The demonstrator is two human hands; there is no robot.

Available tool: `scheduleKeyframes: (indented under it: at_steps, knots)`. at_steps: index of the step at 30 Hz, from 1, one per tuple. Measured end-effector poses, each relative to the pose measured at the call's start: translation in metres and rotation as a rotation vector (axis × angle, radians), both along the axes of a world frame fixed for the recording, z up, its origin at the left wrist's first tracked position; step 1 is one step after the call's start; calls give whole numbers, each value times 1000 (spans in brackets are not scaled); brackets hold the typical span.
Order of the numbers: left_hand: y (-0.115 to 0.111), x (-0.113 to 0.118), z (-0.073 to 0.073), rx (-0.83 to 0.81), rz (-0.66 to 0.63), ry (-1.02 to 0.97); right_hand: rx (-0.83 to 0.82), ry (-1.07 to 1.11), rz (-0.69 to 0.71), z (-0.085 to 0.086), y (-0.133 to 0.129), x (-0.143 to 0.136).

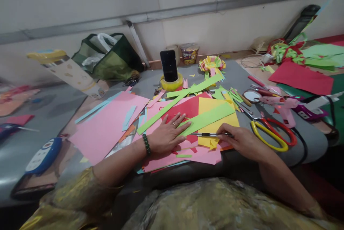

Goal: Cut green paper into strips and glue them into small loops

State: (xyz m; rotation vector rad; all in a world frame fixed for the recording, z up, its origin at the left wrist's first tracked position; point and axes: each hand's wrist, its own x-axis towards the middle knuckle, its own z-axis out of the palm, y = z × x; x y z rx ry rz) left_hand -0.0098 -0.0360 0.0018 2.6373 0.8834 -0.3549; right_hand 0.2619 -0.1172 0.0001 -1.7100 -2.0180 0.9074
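My left hand [169, 135] lies flat with fingers spread, its fingertips on the end of a wide light-green paper strip [212, 118]. That strip slants across a yellow sheet [231, 122] and a red sheet [185, 106], with pink paper [206, 157] underneath. In my right hand [236, 140] is a slim black pen [208, 134], gripped between thumb and fingers. It lies nearly level, its thin end toward my left hand, just below the green strip. Small yellow scraps [213, 144] sit below the pen. Another long green strip [178, 101] crosses the pile farther back.
Scissors [271, 133] with red and yellow handles and a pink glue gun [282, 106] lie at right. A phone [169, 65] stands in a yellow tape roll [172, 84] behind the pile. Pink sheets [107, 122], a tumbler [70, 74] and a green bag [110, 57] are at left.
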Motion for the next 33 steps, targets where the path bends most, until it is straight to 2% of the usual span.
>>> scheduleKeyframes:
  at_steps: [7,17,23,26,29,31,33]
  knots:
    - [6,1,6,-62,-61,54,-17,-94,48,6,2,-14]
    - [12,0,3,-193,-15,-5,-103,-266,148,15,8,-56]
    - [12,-3,2,-185,-8,-43,-66,-292,185,17,7,-72]
    - [11,-4,2,-155,6,-63,3,-249,186,18,-3,-61]
    - [7,-7,1,-54,-23,-105,137,-139,109,22,-22,-26]
    - [3,-10,2,38,-5,-123,244,-69,-17,25,-34,4]
    - [-2,-12,4,134,46,-123,349,-121,-252,23,-40,31]
